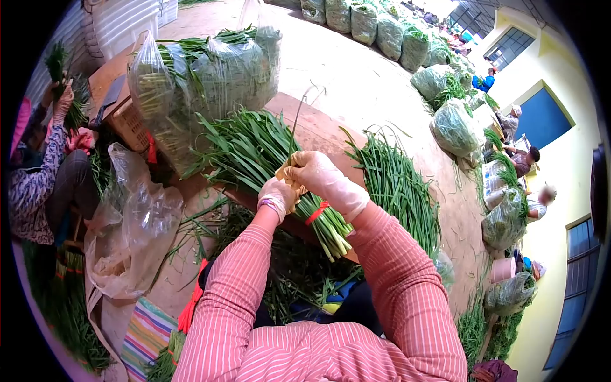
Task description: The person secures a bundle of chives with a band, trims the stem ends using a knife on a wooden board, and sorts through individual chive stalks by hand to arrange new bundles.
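A bundle of long flat green leaves, like garlic chives [245,140], lies in front of me with its pale cut stems toward me. A red band [317,213] circles it near the stem ends. My left hand [275,196], in a thin pale glove, is closed on the bundle above the band. My right hand [328,181], gloved too, is closed beside the left one, thumb and fingers pinched on a thin leaf [297,121] that stands up from the bundle. The fingertips of both hands meet and partly hide each other.
Right of my hands lies a loose pile of chives [398,184]. A clear bag packed with greens [210,76] stands behind. Crumpled plastic [137,223] and a co-worker [48,172] holding greens are on the left. Several filled bags [455,127] line the right side.
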A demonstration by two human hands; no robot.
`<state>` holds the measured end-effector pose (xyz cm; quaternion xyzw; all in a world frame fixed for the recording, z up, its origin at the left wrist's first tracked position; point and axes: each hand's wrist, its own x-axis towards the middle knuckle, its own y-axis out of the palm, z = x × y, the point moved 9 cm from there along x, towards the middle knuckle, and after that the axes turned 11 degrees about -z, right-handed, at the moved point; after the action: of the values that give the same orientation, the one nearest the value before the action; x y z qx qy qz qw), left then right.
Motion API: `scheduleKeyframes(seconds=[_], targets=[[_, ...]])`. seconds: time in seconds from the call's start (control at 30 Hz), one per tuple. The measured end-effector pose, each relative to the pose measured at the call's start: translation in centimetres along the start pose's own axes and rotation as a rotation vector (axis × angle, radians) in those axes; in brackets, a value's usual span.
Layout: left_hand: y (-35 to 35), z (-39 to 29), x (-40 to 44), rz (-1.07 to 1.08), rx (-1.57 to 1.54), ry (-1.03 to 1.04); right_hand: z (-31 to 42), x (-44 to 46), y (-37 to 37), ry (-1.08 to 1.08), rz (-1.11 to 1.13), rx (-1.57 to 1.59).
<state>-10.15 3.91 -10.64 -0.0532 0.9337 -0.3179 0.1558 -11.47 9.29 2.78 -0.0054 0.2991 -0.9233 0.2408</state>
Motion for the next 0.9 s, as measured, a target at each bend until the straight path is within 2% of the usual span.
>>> scheduleKeyframes(seconds=[0.03, 0.07, 0.1, 0.13, 0.17, 0.2, 0.23, 0.27, 0.33, 0.4, 0.43, 0.47, 0.5, 0.6, 0.63, 0.67, 0.73, 0.8, 0.87, 0.9], targets=[[-0.3, 0.8, -1.5, -0.128, -0.698, -0.211, 0.7, -0.9, -0.2, -0.019, 0.013, -0.086], [2.6, 3.3, 1.3, 0.067, -0.688, -0.268, 1.1, -1.9, -0.2, -0.033, 0.030, -0.170], [1.8, 2.0, 2.1, 0.121, -0.151, -0.055, 1.8, -3.1, -0.7, -0.167, -0.048, -0.355], [1.1, 0.4, 1.7, 0.177, 0.384, 0.162, 0.8, -4.7, -0.6, -0.153, -0.037, -0.347], [-3.5, -1.3, -1.8, 0.094, -0.149, -0.234, 0.1, -6.8, -0.3, -0.223, -0.014, -0.448], [-4.2, -0.2, -2.1, -0.094, -0.509, -0.300, -0.6, -8.9, 0.1, -0.295, 0.008, -0.547], [-4.5, 0.8, -1.2, -0.149, -0.570, -0.307, -2.7, -11.2, 1.8, -0.294, 0.163, -0.655], [-6.5, 0.5, -1.3, -0.315, -0.577, -0.237, -5.2, -13.8, 3.4, -0.291, 0.317, -0.757], [-9.0, -0.6, -1.8, -0.429, -0.538, -0.163, -9.4, -19.6, 5.2, -0.175, 0.610, -0.818], [-10.6, -2.1, -2.4, -0.554, -0.563, -0.002, -12.0, -22.9, 4.4, 0.048, 0.596, -0.737], [-10.8, -3.0, -2.8, -0.580, -0.534, 0.070, -12.3, -23.6, 3.6, 0.077, 0.523, -0.591], [-10.9, -4.0, -3.4, -0.602, -0.504, 0.145, -12.5, -24.1, 2.1, 0.076, 0.326, -0.476], [-10.8, -5.0, -4.1, -0.578, -0.465, 0.168, -12.9, -24.7, 0.3, 0.116, 0.144, -0.451], [-9.4, -7.3, -5.0, -0.635, -0.330, 0.471, -15.4, -28.7, -5.7, 0.239, -0.402, -0.355], [-8.5, -8.2, -5.5, -0.549, -0.372, 0.500, -16.7, -30.9, -7.6, 0.291, -0.574, -0.194], [-8.2, -9.1, -6.1, -0.589, -0.270, 0.593, -18.1, -33.5, -9.1, 0.348, -0.754, -0.033], [-7.1, -10.9, -7.2, -0.598, -0.009, 0.714, -20.3, -38.4, -11.0, 0.549, -0.856, 0.093], [-5.8, -11.0, -6.6, -0.565, -0.005, 0.719, -21.4, -44.6, -12.4, 0.440, -1.030, -0.352], [-4.4, -11.6, -6.4, -0.521, -0.020, 0.729, -26.2, -51.3, -10.9, 0.682, -1.031, -0.491], [-3.7, -11.4, -5.8, -0.490, -0.036, 0.731, -28.8, -54.8, -9.0, 0.801, -1.012, -0.445]])
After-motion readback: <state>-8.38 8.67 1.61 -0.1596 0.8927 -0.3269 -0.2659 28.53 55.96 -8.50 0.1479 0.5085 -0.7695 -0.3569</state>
